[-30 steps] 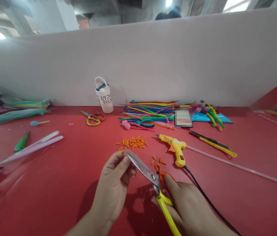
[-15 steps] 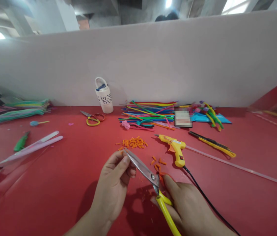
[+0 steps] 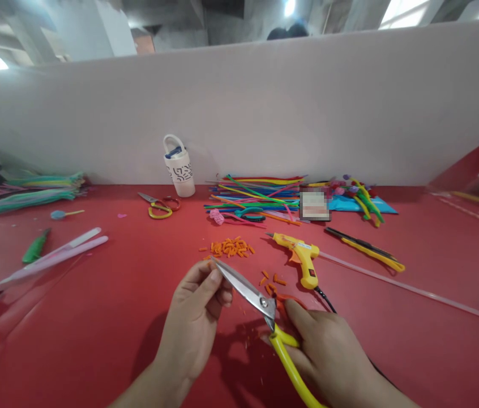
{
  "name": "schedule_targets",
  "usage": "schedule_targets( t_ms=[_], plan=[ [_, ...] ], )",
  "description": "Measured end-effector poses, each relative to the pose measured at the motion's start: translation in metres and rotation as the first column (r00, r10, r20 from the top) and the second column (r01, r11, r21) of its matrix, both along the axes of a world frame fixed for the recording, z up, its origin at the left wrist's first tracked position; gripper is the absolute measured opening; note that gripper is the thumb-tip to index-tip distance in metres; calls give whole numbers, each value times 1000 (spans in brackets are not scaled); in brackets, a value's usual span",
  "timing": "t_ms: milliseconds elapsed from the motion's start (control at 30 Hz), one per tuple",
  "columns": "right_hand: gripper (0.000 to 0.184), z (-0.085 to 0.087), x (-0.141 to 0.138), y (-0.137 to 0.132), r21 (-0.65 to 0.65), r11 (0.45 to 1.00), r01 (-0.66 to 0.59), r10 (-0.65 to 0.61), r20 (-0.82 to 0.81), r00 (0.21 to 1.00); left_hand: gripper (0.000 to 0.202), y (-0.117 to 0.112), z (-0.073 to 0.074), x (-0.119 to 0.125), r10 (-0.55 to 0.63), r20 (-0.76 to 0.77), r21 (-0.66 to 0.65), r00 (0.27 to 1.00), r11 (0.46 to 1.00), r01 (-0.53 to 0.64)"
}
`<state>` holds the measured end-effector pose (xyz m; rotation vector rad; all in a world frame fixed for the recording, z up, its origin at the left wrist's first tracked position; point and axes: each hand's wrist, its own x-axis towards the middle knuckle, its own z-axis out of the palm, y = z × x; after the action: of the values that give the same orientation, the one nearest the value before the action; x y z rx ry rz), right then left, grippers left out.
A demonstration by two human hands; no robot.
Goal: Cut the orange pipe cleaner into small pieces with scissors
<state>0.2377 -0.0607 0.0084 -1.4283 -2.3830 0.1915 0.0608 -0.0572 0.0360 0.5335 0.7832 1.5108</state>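
My right hand (image 3: 328, 357) grips the yellow handles of a pair of scissors (image 3: 248, 292), whose steel blades point up and left. My left hand (image 3: 199, 309) is pinched shut at the blade tips, where a tiny orange piece shows at the fingertips. A small heap of cut orange pipe-cleaner bits (image 3: 229, 247) lies just beyond my left hand, and a few more bits (image 3: 272, 281) are scattered near the blades.
A yellow glue gun (image 3: 301, 256) with a black cord lies right of the bits. Behind are a pile of coloured pipe cleaners (image 3: 256, 195), a second pair of scissors (image 3: 159, 205), a white cup (image 3: 179, 166), a utility knife (image 3: 367, 249) and a grey partition wall (image 3: 265, 113).
Hands and scissors have shifted very slightly; the view has tilted a little. Nothing was picked up or let go.
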Motion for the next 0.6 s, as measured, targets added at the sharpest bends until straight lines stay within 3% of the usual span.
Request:
schedule_targets(
  t_ms=[133, 267, 367, 467, 600],
  plan=[
    [27, 8, -1, 2, -283, 959, -11, -79, -302, 950, 4, -2, -1, 3, -128, 2, -47, 992, 991, 128],
    [23, 16, -3, 3, -575, 797, -182, -326, -664, 673, 9, -8, -6, 13, -402, -17, -109, 915, 911, 398],
    [29, 15, -2, 3, -617, 737, -276, -419, -737, 530, 11, -11, -10, 20, -531, -24, -143, 847, 841, 522],
    [24, 10, 0, 4, -616, 714, -333, -411, -754, 513, 13, -13, -13, 23, -598, -25, -187, 801, 790, 584],
    [23, 10, -1, 3, -662, 667, -342, -433, -718, 545, 11, -12, -15, 24, -618, -74, -252, 783, 771, 585]
  ],
)
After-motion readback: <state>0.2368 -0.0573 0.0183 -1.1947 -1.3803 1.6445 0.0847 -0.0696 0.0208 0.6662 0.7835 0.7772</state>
